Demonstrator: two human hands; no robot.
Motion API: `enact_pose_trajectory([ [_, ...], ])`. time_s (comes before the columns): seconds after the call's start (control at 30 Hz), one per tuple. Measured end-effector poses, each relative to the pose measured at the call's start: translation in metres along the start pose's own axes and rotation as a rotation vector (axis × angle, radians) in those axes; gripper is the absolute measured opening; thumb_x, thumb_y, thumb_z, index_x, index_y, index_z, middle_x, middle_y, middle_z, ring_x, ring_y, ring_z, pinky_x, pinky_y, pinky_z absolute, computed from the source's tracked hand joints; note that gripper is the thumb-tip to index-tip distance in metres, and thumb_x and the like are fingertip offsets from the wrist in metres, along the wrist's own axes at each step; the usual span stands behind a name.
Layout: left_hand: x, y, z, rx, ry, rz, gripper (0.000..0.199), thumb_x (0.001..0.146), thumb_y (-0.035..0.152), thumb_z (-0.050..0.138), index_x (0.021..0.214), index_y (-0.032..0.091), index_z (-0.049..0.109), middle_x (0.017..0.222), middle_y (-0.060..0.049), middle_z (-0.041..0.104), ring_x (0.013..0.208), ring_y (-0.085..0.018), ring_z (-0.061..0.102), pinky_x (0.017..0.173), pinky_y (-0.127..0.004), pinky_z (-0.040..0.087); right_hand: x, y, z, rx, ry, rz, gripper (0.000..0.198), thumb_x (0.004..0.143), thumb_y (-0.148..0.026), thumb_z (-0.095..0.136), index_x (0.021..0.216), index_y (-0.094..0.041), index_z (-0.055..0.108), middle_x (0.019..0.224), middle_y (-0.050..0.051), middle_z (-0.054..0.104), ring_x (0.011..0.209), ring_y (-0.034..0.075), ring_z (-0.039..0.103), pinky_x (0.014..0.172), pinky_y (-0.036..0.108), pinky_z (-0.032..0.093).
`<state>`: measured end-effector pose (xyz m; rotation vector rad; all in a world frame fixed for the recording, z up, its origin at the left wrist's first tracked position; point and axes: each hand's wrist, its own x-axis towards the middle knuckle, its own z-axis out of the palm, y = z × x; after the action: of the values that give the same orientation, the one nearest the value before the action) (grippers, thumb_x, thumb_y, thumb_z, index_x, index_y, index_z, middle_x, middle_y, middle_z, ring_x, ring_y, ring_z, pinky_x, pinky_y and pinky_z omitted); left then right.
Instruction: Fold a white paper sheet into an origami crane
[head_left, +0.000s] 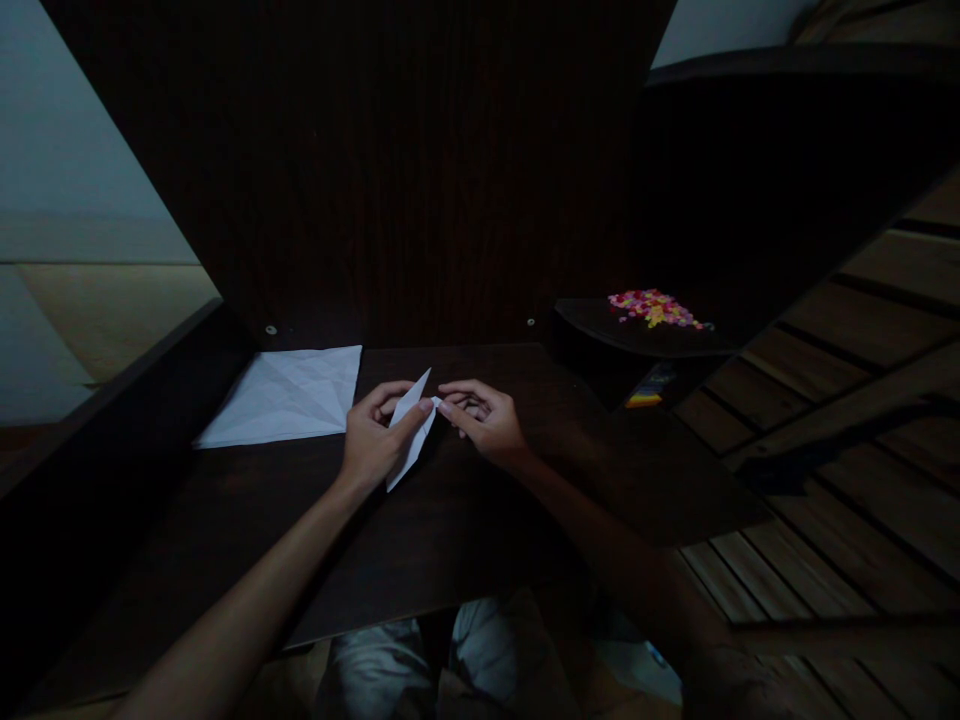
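A small piece of folded white paper (406,458) is held up above the dark desk, its pointed end tilted up and away to the right. My left hand (377,430) grips it, thumb lying across the near face and the fingers behind. At the paper's right edge, my right hand (486,415) pinches a small flap between thumb and fingers. Part of the folds is hidden by the fingers. Left of my hands, a creased white sheet (281,397) lies flat on the desk.
The dark wooden desk (420,570) has a tall back panel (420,180) and a raised left side (112,400). On a corner shelf (592,318) at the right sits a heap of small colourful pieces (656,308). Below it stands a small item with a yellow-orange stripe (645,398).
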<state>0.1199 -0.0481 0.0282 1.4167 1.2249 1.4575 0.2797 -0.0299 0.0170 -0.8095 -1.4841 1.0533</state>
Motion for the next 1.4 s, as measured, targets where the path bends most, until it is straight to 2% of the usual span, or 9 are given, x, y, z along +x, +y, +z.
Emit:
enact_pose_trajectory([
  [0.27, 0.001, 0.0, -0.001, -0.05, -0.023, 0.001, 0.036, 0.067, 0.035, 0.074, 0.094, 0.016, 0.06, 0.073, -0.001, 0.07, 0.06, -0.016, 0.064, 0.053, -0.023, 0.048, 0.001, -0.002, 0.001, -0.028, -0.007, 0.073, 0.022, 0.07, -0.037, 0.07, 0.077, -0.017, 0.065, 0.064, -0.001, 0.06, 0.051, 0.009, 0.051, 0.043, 0.02, 0.039],
  [0.63, 0.002, -0.002, 0.0, -0.142, -0.119, 0.072, 0.038, 0.063, 0.027, 0.078, 0.094, 0.017, 0.059, 0.075, -0.001, 0.071, 0.067, -0.015, 0.066, 0.061, -0.024, 0.051, 0.0, -0.003, -0.001, -0.125, -0.013, -0.028, 0.017, 0.072, -0.032, 0.068, 0.07, -0.016, 0.063, 0.064, 0.0, 0.061, 0.052, 0.008, 0.05, 0.045, 0.019, 0.037],
  [0.87, 0.003, 0.002, -0.002, -0.221, -0.078, 0.044, 0.043, 0.063, 0.026, 0.078, 0.096, 0.019, 0.052, 0.067, 0.001, 0.07, 0.053, -0.013, 0.064, 0.049, -0.02, 0.048, -0.002, -0.008, 0.0, -0.12, -0.014, -0.047, 0.015, 0.073, -0.03, 0.068, 0.074, -0.016, 0.068, 0.067, 0.002, 0.065, 0.055, 0.01, 0.055, 0.049, 0.022, 0.042],
  [1.13, 0.003, 0.001, -0.002, -0.333, -0.071, 0.026, 0.051, 0.062, 0.023, 0.079, 0.098, 0.021, 0.043, 0.071, 0.0, 0.072, 0.055, -0.014, 0.067, 0.051, -0.021, 0.052, -0.004, -0.012, 0.0, -0.074, -0.038, -0.053, 0.012, 0.075, -0.028, 0.066, 0.074, -0.016, 0.068, 0.066, 0.002, 0.066, 0.054, 0.01, 0.057, 0.049, 0.022, 0.044],
  [1.3, 0.004, -0.001, -0.003, -0.38, -0.041, 0.012, 0.052, 0.061, 0.022, 0.079, 0.096, 0.022, 0.041, 0.07, 0.0, 0.072, 0.05, -0.013, 0.065, 0.048, -0.019, 0.051, -0.005, -0.011, -0.002, -0.067, -0.013, -0.046, 0.014, 0.074, -0.028, 0.066, 0.079, -0.016, 0.068, 0.072, 0.004, 0.067, 0.058, 0.011, 0.057, 0.05, 0.022, 0.044],
  [1.4, 0.004, 0.0, -0.003, -0.397, -0.046, 0.0, 0.054, 0.061, 0.021, 0.08, 0.098, 0.023, 0.04, 0.069, 0.001, 0.072, 0.05, -0.013, 0.065, 0.049, -0.019, 0.051, -0.005, -0.009, -0.004, -0.033, -0.046, -0.023, 0.018, 0.073, -0.031, 0.067, 0.084, -0.016, 0.068, 0.073, 0.003, 0.067, 0.059, 0.01, 0.057, 0.05, 0.021, 0.044],
])
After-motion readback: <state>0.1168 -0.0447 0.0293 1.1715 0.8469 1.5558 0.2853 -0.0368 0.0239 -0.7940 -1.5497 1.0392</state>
